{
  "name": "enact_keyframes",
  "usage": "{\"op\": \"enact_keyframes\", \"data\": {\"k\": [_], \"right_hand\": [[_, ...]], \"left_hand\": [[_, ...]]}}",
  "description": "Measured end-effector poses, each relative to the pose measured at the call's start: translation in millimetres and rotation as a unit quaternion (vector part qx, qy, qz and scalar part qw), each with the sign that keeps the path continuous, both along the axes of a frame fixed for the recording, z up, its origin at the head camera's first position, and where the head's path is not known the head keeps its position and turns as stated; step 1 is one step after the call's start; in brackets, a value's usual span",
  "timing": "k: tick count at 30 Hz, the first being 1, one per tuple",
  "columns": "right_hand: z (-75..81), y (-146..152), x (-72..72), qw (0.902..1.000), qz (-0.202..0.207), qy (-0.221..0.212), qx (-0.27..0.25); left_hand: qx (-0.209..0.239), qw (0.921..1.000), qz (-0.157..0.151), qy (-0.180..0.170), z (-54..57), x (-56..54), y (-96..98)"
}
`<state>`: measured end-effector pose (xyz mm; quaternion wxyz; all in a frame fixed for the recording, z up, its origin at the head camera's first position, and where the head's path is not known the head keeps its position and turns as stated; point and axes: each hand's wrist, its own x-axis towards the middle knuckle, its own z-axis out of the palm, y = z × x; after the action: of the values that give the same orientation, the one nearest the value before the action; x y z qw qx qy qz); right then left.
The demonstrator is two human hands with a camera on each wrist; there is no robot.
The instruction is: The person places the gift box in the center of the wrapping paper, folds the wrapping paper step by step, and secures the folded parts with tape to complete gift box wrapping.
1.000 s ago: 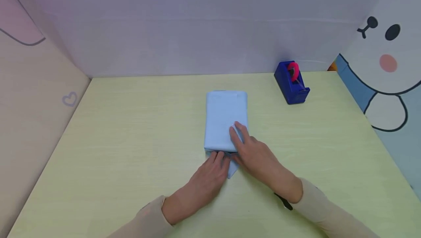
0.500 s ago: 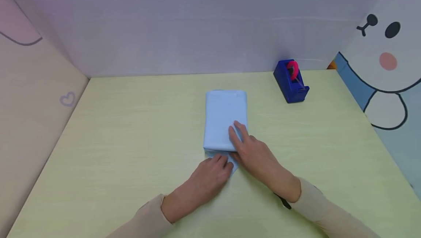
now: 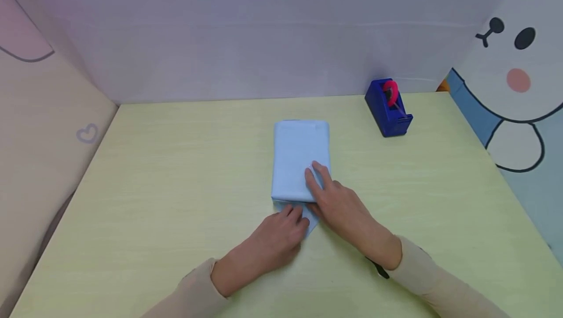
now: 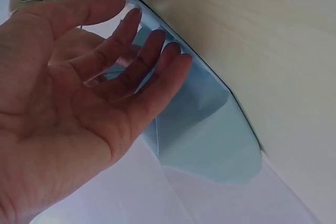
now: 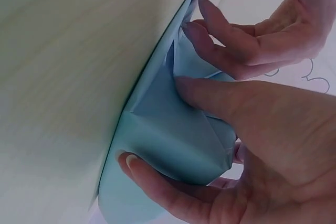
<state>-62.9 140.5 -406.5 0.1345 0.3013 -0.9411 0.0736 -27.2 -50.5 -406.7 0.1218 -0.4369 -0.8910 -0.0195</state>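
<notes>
A flat package in light blue paper lies near the table's middle, its near end showing a folded paper flap that tapers to a point. At this flap is my left hand, fingers curled; in the right wrist view its thumb and fingertips pinch the flap's tip. My right hand grips the package's near right corner. Two of its fingers rest on the top, while its thumb presses on the creased end paper. The left hand hides part of the flap in the head view.
A blue tape dispenser with a pink roll stands at the back right of the pale yellow-green table. Panels rise behind and at both sides, the right one printed with a cartoon animal.
My left hand has drawn back slightly from the package's end, its fingers now more bent over the flap. My right hand has stayed on the corner.
</notes>
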Motion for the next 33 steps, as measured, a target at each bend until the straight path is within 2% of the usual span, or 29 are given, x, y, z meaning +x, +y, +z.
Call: {"op": "enact_keyframes", "data": {"k": [3, 6, 8, 11, 16, 27, 30, 33], "right_hand": [[0.7, 0.1, 0.2, 1.0, 0.001, 0.001, 0.002], [1.3, 0.3, 0.4, 1.0, 0.002, 0.003, 0.003], [1.9, 0.4, 0.5, 1.0, 0.001, 0.003, 0.002], [2.9, 0.4, 0.8, 1.0, 0.002, -0.002, 0.002], [3.9, 0.3, 0.9, 1.0, 0.0, -0.007, 0.004], [1.9, -0.1, 1.1, 0.9999, 0.008, 0.002, -0.01], [1.9, -0.3, 1.1, 0.9999, 0.007, -0.003, -0.009], [2.7, -0.2, 1.3, 0.9999, 0.004, -0.008, -0.007]], "left_hand": [[-0.005, 0.9998, 0.01, -0.017, 1.0, 0.9, 1.3], [-0.001, 0.9999, 0.015, -0.005, 0.6, 1.8, 3.4], [0.01, 0.9999, 0.012, 0.003, 0.3, 2.1, 4.0], [0.019, 0.9998, 0.001, -0.007, 1.3, 2.6, 2.9], [-0.001, 0.9998, -0.009, -0.017, 3.5, 2.5, 1.1], [-0.048, 0.998, -0.018, 0.036, -0.9, 0.1, 4.5], [-0.061, 0.9975, -0.017, 0.031, 0.7, 0.0, 4.9], [-0.062, 0.9978, -0.018, 0.01, 3.2, 0.6, 4.8]]}}
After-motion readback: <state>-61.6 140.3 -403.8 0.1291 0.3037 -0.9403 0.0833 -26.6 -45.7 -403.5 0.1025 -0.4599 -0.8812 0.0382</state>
